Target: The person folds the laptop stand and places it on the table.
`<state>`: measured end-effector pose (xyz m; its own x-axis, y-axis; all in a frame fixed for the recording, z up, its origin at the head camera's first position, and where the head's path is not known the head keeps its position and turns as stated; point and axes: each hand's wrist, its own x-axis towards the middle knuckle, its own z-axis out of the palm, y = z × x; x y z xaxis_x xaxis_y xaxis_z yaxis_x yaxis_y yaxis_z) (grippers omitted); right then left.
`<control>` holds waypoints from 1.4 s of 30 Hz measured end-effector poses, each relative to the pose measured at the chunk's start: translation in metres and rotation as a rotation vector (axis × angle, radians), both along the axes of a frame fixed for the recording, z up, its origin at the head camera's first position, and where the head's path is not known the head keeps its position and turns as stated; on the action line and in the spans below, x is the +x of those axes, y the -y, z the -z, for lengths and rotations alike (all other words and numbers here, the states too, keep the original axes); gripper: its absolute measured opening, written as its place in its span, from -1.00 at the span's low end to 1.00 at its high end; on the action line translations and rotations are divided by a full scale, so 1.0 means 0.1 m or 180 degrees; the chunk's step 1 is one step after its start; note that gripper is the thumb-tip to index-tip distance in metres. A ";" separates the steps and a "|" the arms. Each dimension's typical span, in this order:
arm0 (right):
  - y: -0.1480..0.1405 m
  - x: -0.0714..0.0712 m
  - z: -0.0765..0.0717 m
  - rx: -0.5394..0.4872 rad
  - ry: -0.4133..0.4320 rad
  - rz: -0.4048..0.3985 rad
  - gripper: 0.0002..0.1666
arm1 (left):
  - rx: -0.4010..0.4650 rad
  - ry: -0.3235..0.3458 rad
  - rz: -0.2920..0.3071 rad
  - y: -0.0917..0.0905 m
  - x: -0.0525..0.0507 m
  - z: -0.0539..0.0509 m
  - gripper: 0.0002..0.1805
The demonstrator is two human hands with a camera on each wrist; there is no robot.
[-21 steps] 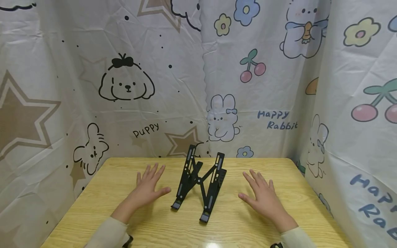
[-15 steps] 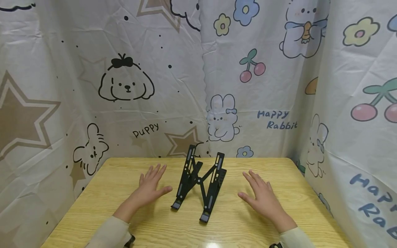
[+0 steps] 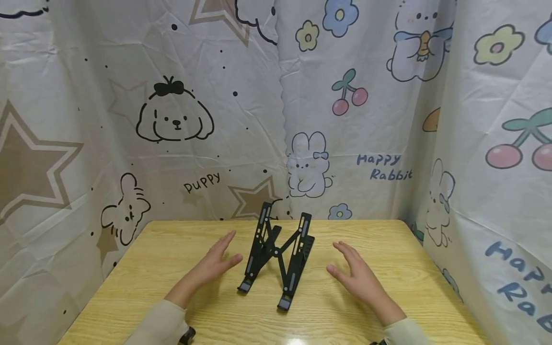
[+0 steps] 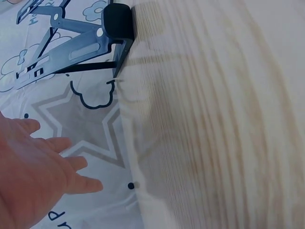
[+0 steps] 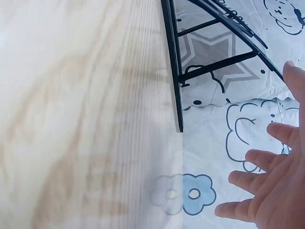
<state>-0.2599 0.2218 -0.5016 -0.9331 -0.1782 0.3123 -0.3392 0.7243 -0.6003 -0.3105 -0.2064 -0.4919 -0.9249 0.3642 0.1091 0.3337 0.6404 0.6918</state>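
Note:
A black folding laptop stand (image 3: 294, 262) stands unfolded on the wooden table, its two slanted rails joined by crossed bars. To its left my left hand (image 3: 211, 266) hovers with fingers extended and thumb toward the stand, touching nothing. On the other side my right hand (image 3: 359, 278) is held the same way, apart from the stand. The left wrist view has the stand (image 4: 71, 47) at upper left above the spread fingers of the left hand (image 4: 38, 176). In the right wrist view, the right hand (image 5: 281, 186) has its fingers spread below the stand's side frame (image 5: 219, 62).
The light wooden table (image 3: 241, 321) reaches back to a hanging cloth (image 3: 246, 120) printed with puppies, rabbits, stars and cherries. More of this cloth hangs at the left and right sides, close to the table's edges.
Both hands have turned so their palms face each other more, and each has drawn slightly inward toward the stand. The stand has stayed in place.

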 end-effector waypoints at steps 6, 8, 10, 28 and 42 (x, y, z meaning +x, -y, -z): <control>0.09 0.01 0.02 -0.0272 0.0097 -0.0011 -0.17 | 0.0353 0.0247 -0.0007 -0.04 -0.02 0.02 -0.12; 0.12 0.01 0.02 -0.0367 0.0185 0.0013 -0.18 | 0.0434 0.0316 -0.0023 -0.05 -0.01 0.02 -0.14; 0.15 0.01 0.01 -0.0489 0.0303 0.0031 -0.17 | 0.0506 0.0343 -0.0016 -0.06 -0.01 0.01 -0.15; 0.47 0.00 0.00 -0.1274 0.0708 -0.0072 -0.36 | 0.0923 0.0487 0.0100 -0.21 -0.05 0.07 -0.20; 0.63 -0.05 0.07 -0.1543 0.0850 -0.0142 -0.47 | 0.1267 0.0798 0.0157 -0.30 -0.09 0.09 -0.22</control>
<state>-0.2644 0.1584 -0.5082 -0.9859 -0.1142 0.1221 -0.1538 0.3321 -0.9306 -0.3199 -0.1768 -0.5011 -0.9232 0.3836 0.0246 0.1483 0.2965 0.9434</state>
